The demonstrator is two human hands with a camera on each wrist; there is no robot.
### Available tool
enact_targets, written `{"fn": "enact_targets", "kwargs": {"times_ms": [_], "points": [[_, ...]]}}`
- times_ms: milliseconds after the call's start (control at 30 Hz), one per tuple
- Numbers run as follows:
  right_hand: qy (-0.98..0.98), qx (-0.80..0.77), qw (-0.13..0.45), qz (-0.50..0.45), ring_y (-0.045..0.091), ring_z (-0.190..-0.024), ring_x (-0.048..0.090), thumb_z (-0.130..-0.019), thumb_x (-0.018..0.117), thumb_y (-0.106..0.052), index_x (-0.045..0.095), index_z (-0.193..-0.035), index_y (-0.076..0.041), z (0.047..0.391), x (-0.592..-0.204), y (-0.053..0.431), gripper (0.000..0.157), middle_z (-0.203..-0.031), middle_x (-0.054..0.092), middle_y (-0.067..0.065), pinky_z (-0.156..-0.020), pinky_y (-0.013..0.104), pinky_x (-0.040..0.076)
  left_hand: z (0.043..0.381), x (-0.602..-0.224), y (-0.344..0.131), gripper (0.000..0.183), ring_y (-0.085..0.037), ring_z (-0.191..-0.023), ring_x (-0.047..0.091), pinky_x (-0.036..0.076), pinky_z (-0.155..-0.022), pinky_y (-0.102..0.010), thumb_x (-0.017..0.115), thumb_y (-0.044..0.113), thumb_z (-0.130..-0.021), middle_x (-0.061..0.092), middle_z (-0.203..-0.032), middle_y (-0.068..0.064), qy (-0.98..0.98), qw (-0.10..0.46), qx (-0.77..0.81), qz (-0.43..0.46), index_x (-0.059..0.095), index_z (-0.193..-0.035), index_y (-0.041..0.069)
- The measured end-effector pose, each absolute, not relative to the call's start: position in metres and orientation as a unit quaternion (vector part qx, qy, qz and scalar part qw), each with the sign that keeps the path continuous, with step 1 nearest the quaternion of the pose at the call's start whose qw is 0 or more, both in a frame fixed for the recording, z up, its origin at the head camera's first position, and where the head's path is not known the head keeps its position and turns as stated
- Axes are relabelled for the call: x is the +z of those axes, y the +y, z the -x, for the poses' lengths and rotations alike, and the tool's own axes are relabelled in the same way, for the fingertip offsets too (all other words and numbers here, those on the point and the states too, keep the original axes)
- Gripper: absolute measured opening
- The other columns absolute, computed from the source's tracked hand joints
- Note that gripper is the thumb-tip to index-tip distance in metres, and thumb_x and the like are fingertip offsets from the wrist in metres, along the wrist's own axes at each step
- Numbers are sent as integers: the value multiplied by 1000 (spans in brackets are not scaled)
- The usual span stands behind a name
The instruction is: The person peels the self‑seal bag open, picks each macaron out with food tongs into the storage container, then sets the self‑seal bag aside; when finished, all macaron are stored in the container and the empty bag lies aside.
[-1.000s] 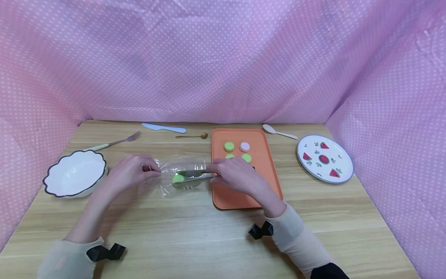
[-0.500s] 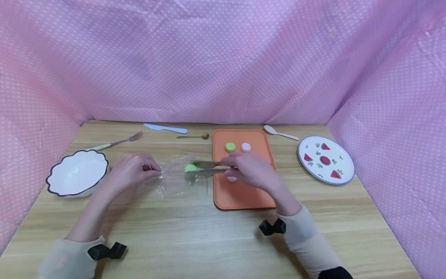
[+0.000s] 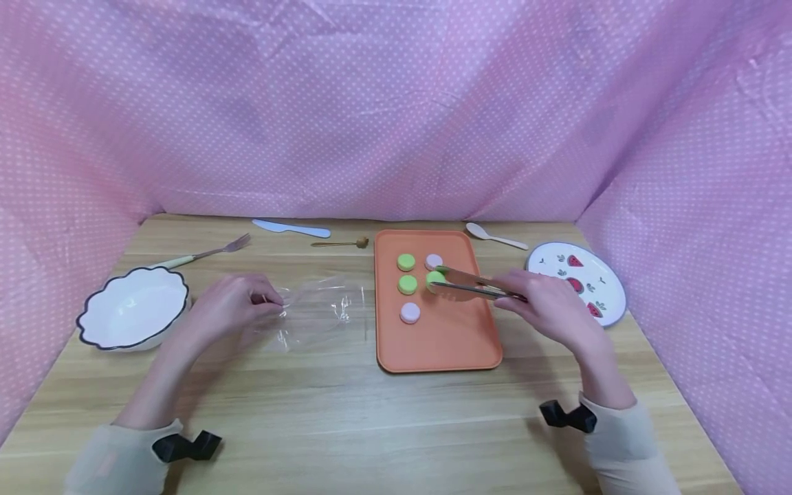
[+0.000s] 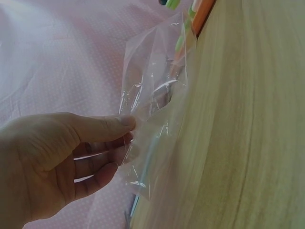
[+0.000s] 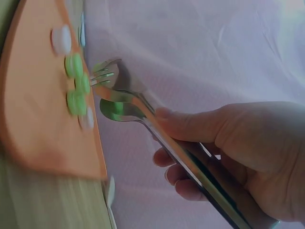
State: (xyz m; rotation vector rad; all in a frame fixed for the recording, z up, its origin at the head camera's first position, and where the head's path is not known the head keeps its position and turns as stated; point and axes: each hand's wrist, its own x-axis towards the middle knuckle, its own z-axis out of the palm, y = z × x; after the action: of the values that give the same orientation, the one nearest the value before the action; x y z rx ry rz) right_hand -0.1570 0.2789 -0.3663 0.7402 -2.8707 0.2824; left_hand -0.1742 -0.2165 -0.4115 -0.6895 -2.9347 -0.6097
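Note:
My left hand (image 3: 232, 302) pinches one edge of a clear plastic bag (image 4: 157, 90) between thumb and fingers, the other fingers loosely bent below. The bag (image 3: 318, 316) lies flat on the table with nothing visible inside. My right hand (image 3: 547, 306) grips metal tongs (image 3: 473, 279), one tip a fork and the other a spoon. Their parted tips overlap a green macaron (image 3: 436, 280) over the orange tray (image 3: 445, 347). Green shows at the spoon tip (image 5: 113, 109) in the right wrist view; I cannot tell whether the tongs hold anything. Other green macarons (image 3: 407, 284) and pale pink ones (image 3: 410, 313) sit there.
A scalloped white bowl (image 3: 139, 306) stands left, a fork (image 3: 204, 253) behind it. Along the back lie a blue knife (image 3: 291, 228), a small gold spoon (image 3: 337, 243) and a pale spoon (image 3: 495, 237). A watermelon-patterned plate (image 3: 609, 278) is at the right, partly behind my right hand.
My right hand has drawn the tongs out of the bag and rightward to the tray. The green macaron seen in the bag is gone from it. My left hand keeps its place.

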Motion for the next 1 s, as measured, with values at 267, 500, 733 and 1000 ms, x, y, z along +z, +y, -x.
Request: {"fn": "enact_targets", "kwargs": {"times_ms": [267,500,733,1000], "points": [[-967,83,34,-237,1,-73,53,-85,69,-33,64,-108,-35,147,-362,293,23,-89,59,-21,-64,25,45,175,-414,-219,5,-4,-75,61,46,-68,-28,73,32,-81,67,-80,18,-952,39,-197,229,75,-81,27],[-963,77,7,-257,1,-68,51,-84,70,-33,66,-112,-31,144,-366,289,28,-83,58,-19,-65,25,43,175,-415,-218,3,-2,-74,61,46,-68,-27,75,30,-80,68,-81,18,-953,40,-198,226,75,-83,28],[-964,64,5,-258,1,-67,49,-83,72,-32,67,-112,-30,144,-368,288,30,-81,57,-19,-63,24,42,175,-413,-217,6,-2,-72,59,45,-65,-26,76,26,-79,69,-82,16,-953,41,-198,226,74,-83,29],[-965,55,2,-256,1,-65,47,-82,72,-32,67,-109,-29,144,-368,288,27,-80,57,-17,-62,23,40,175,-412,-217,5,0,-70,57,44,-64,-24,76,28,-79,69,-82,17,-953,37,-203,222,74,-84,30]]}}
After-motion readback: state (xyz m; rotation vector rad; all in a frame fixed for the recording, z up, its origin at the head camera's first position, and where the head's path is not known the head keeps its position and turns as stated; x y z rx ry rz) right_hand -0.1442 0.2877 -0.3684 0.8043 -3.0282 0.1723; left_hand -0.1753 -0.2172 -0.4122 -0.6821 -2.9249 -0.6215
